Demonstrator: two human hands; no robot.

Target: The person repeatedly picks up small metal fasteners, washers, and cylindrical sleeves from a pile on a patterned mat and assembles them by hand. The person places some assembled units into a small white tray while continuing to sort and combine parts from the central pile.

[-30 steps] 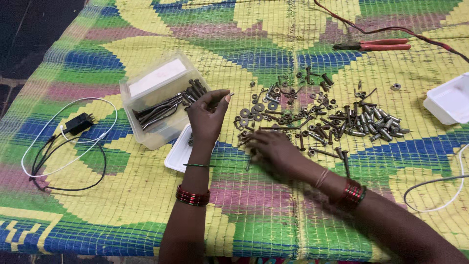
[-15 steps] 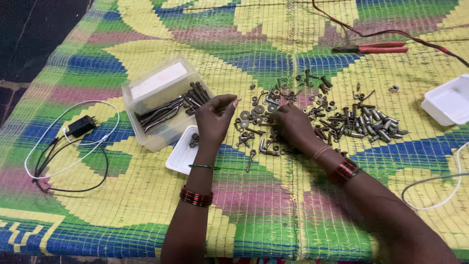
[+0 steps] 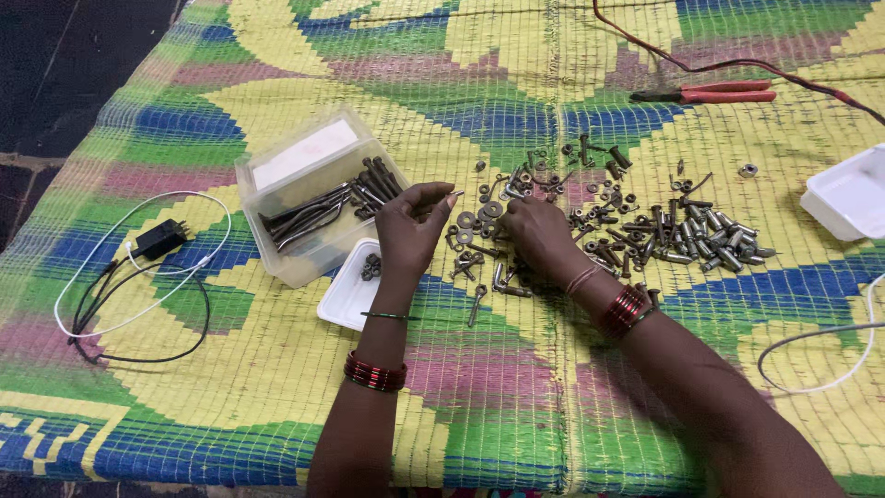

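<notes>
- The left hand (image 3: 412, 224) sits just left of the frame's centre, raised over the mat (image 3: 230, 387); its thumb and forefinger are pinched together on a small pale metal piece (image 3: 454, 195), too small to tell whether screw or pin; the other fingers curl loosely.
- The right hand (image 3: 537, 235) lies palm down at the centre, on the left edge of the hardware pile (image 3: 645, 226); its fingertips are bent onto the loose washers (image 3: 479, 217); whether they have hold of any piece cannot be told, the fingers hiding it.
- The pile of bolts, nuts and washers spreads from the centre to the right of the frame, thickest at centre right.
- A clear plastic box (image 3: 309, 198) stands tilted at centre left, just beside the left hand; it holds long dark bolts (image 3: 350, 198) and a white card.
- A small white tray (image 3: 346, 295) lies under the left wrist, below the box, with a few nuts (image 3: 371, 267) in it.
- Red-handled pliers (image 3: 714, 92) lie at the upper right, beside a dark red wire (image 3: 682, 63).
- A white container (image 3: 848, 198) sits at the right edge; a black charger (image 3: 159, 240) with looped white and black cables lies at the left.
- Red bangles (image 3: 375, 373) circle both wrists.
</notes>
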